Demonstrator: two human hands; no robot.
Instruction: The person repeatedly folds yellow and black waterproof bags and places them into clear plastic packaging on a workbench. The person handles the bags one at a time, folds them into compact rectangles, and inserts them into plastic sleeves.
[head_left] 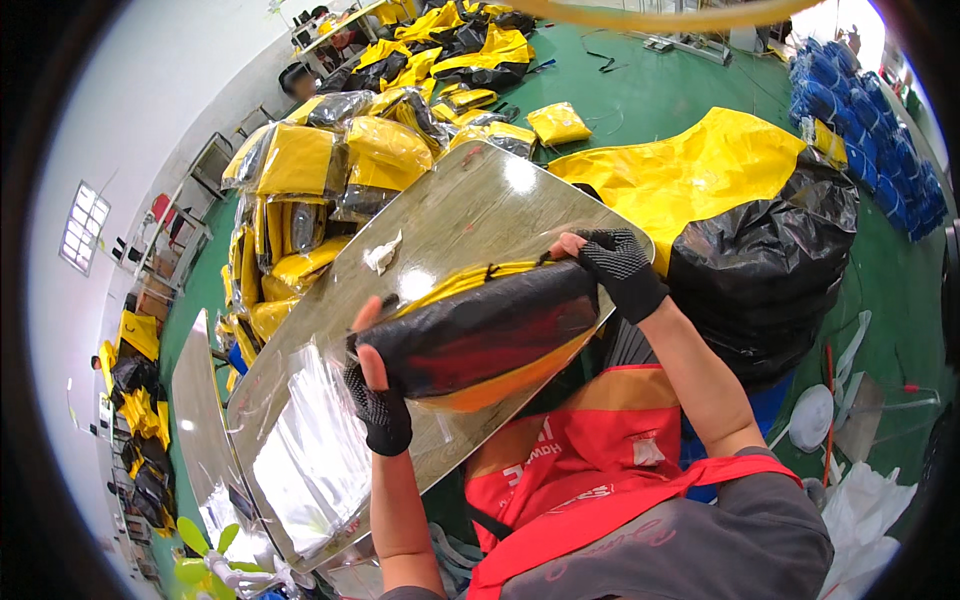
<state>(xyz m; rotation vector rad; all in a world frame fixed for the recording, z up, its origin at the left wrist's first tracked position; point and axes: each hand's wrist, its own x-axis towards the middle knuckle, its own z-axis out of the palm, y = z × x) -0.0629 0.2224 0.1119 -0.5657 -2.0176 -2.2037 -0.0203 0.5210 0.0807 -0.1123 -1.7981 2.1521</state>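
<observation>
Between my hands, over the table (460, 200), is a folded black and yellow bundle (480, 335) of coated fabric. Its broad black side faces up, yellow cords run along the far edge, and yellow fabric shows underneath on the near side. My left hand (378, 390), in a black fingerless glove with pale grip dots, clasps the bundle's left end. At the far right corner, my right hand (620, 268), gloved the same way, grips the bundle with fingers curled over it. A stack of clear plastic bags (312, 450) lies on the table beside my left hand.
Plastic-wrapped yellow and black packs (300, 165) are piled beyond the table's left side. A large yellow and black sheet heap (760, 240) stands at the right. Blue bundled material (850, 120) lies far right. A green fan (215, 560) is at lower left.
</observation>
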